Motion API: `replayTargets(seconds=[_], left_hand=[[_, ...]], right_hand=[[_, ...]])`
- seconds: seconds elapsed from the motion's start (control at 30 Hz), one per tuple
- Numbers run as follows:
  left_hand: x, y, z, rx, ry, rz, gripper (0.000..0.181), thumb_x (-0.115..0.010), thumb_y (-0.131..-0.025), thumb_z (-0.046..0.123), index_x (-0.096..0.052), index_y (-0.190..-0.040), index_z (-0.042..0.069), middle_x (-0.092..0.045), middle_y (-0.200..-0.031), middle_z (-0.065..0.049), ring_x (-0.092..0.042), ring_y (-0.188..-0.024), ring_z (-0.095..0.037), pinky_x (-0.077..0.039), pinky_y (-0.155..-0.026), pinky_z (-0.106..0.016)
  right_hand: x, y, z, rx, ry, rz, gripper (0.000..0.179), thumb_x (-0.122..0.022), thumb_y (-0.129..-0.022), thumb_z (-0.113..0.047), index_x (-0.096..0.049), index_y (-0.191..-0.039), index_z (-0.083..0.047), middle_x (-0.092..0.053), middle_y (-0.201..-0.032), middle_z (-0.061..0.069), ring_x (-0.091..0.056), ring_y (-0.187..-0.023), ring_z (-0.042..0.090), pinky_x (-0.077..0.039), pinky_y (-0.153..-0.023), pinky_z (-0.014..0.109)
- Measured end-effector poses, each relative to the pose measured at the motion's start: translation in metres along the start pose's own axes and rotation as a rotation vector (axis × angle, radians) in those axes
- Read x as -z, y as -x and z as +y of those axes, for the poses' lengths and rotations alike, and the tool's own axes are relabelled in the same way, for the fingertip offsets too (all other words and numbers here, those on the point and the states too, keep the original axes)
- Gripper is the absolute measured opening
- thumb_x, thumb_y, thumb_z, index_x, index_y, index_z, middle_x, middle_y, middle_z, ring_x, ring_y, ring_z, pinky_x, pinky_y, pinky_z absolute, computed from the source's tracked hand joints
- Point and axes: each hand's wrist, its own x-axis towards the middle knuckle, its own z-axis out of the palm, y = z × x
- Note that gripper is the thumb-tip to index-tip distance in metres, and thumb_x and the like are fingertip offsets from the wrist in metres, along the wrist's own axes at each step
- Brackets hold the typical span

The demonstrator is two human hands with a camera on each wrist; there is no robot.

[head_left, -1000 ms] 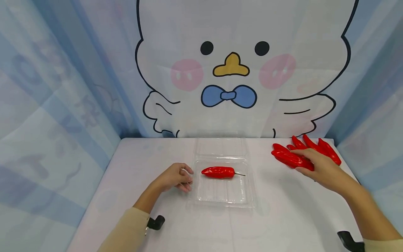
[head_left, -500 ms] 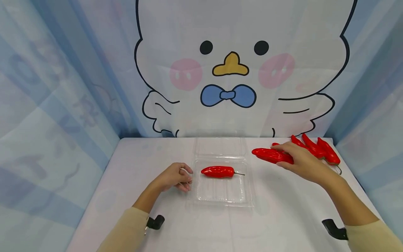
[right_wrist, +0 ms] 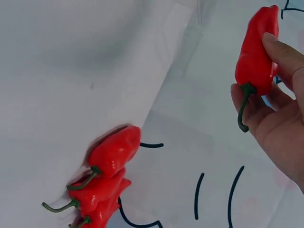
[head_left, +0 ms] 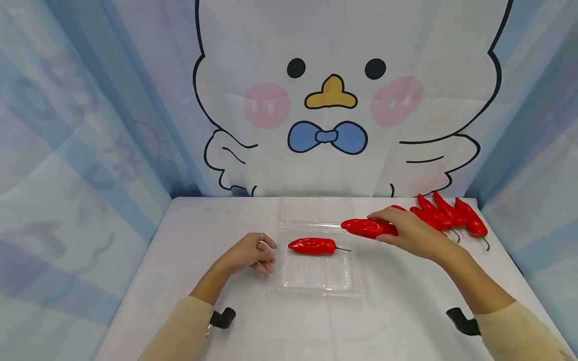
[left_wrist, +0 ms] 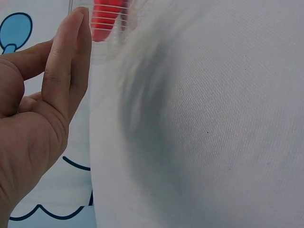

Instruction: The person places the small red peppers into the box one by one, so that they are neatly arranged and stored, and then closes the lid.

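A clear plastic clamshell box (head_left: 316,278) stands mid-table with its lid folded back. One red chili pepper (head_left: 312,246) lies inside it, its thin stem pointing right. My right hand (head_left: 408,233) grips another red chili pepper (head_left: 367,228) between thumb and fingers, its tip overlapping the box's upper right corner. In the right wrist view this pepper's curved green stem (right_wrist: 243,114) hangs below the fingers. Beside the box's left wall is my left hand (head_left: 250,254); the left wrist view has its fingers (left_wrist: 59,64) fairly straight, fingertips right at the ribbed wall.
Several more red chili peppers (head_left: 469,216) lie bunched at the table's back right corner. A white cloth covers the table (head_left: 384,306). Behind it hangs a curtain (head_left: 334,175) with a cartoon bird, and blue curtains close off both sides.
My right hand has lifted a red chili pepper from the bunch and carried it left to the box's edge. The left hand and the box have stayed put.
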Motion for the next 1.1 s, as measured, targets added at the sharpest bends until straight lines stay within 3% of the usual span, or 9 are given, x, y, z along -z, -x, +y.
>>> replayTargets(seconds=[1.1], left_hand=[[0.0,-0.002,-0.003,0.002,0.006,-0.003,0.029,-0.069,-0.097,0.004,-0.059,-0.124,-0.002,-0.073,-0.094,-0.016,-0.074,-0.068,-0.022,-0.066,-0.065,-0.034]], right_hand=[[-0.056,-0.046,-0.029,0.106,0.01,-0.174,0.052,-0.088,-0.082,-0.02,-0.066,-0.129,-0.016,-0.067,-0.118,0.002,-0.062,-0.103,0.015,-0.064,-0.085,0.032]])
